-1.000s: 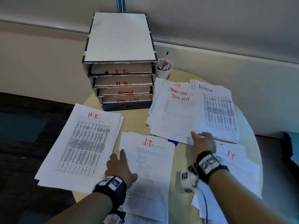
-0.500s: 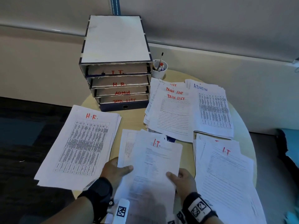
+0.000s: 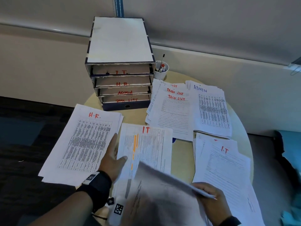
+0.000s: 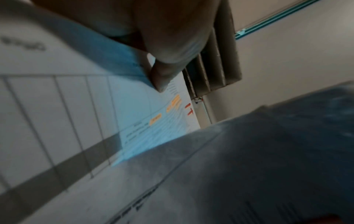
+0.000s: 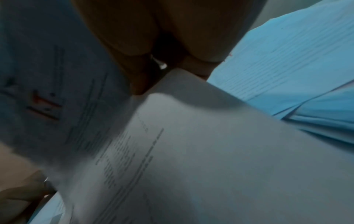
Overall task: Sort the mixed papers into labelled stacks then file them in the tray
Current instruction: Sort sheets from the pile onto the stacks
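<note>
A grey file tray (image 3: 120,46) with slots marked I.T., H.R., ADMIN and TASK LIST stands at the back of the round table (image 3: 135,117). An H.R. stack (image 3: 81,144) lies at the left and a centre I.T. stack (image 3: 148,144) shows an orange-highlighted sheet. The Task List stack (image 3: 174,115), ADMIN stack (image 3: 211,110) and a second I.T. stack (image 3: 224,170) are on the right. My left hand (image 3: 116,149) rests with straight fingers on the centre stack's left edge; its fingertip (image 4: 161,81) presses the paper. My right hand (image 3: 205,194) grips lifted, blurred sheets (image 3: 162,193), also seen as sheets (image 5: 201,144).
A white cup of pens (image 3: 161,71) stands just right of the tray. The table's curved edge (image 3: 242,131) runs close behind the right-hand stacks, with a blue seat (image 3: 290,152) beyond it. Dark floor lies to the left and a pale wall behind.
My right hand came back from the right-hand stacks and raised the top I.T. sheets off the centre stack, uncovering the orange-highlighted sheet. My left hand slid to the stack's left edge.
</note>
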The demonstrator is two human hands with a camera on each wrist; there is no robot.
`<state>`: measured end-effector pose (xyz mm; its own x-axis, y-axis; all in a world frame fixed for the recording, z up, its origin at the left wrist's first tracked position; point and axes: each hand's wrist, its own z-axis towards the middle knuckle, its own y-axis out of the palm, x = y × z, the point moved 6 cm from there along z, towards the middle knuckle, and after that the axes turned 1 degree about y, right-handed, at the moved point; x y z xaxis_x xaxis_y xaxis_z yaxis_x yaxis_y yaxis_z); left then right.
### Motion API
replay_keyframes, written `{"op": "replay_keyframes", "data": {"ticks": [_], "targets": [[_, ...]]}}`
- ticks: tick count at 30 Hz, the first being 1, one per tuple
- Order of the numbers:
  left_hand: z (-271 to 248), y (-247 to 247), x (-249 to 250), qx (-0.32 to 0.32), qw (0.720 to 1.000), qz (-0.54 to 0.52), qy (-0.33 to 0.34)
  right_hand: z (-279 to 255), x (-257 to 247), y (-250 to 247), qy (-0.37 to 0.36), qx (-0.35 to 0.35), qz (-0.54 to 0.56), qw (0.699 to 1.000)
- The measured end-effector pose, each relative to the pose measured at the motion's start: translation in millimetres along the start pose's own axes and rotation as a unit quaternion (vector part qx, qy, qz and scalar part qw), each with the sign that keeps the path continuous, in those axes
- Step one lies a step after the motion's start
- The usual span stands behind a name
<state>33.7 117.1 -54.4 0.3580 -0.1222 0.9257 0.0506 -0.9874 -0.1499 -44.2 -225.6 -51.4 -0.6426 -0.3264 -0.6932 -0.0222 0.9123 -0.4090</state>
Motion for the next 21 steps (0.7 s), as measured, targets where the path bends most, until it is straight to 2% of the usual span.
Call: {"op": "replay_keyframes", "data": {"ticks": [2, 3, 4, 5, 7, 10, 12, 15, 18, 21], "targets": [[1.8, -0.6, 6.7, -0.002, 0.998, 0.054, 0.024, -6.8, -6.3, 9.6, 0.051, -0.052, 0.012, 0.997], [1.9, -0.8, 9.4, 0.001, 0.997, 0.069, 0.029, -8.0, -10.8, 10.1, 0.052, -0.049, -0.005, 0.997], [1.8, 1.9, 13.5, -0.006, 0.997, 0.068, 0.033, -5.7, -20.3, 7.8, 0.009, -0.028, 0.020, 0.999], [0.1, 5.4, 19.4, -0.025, 0.997, 0.061, 0.027, -4.7, -31.6, 3.2, -0.041, 0.005, 0.064, 0.997], [-6.1, 15.1, 36.4, -0.091, 0.994, 0.051, 0.014, -7.8, -40.9, -6.6, -0.068, 0.035, 0.115, 0.990], [-15.5, 24.1, 67.6, -0.176, 0.984, -0.017, 0.010, -3.0, -58.7, -4.5, -0.049, -0.003, 0.202, 0.978], [-16.9, 25.9, 79.9, -0.205, 0.976, -0.073, 0.022, -0.3, -73.4, -8.8, -0.055, -0.015, 0.235, 0.970], [-16.0, 22.3, 91.8, -0.168, 0.977, -0.129, 0.020, -3.1, -86.1, -17.7, -0.064, -0.012, 0.226, 0.972], [-20.8, 20.4, 110.9, -0.157, 0.983, -0.021, 0.093, -18.1, -103.6, -27.7, -0.107, 0.000, 0.191, 0.976], [-37.4, 8.1, 141.0, -0.074, 0.987, 0.043, 0.139, -41.8, -126.2, -41.6, -0.159, 0.039, 0.159, 0.974]]}}
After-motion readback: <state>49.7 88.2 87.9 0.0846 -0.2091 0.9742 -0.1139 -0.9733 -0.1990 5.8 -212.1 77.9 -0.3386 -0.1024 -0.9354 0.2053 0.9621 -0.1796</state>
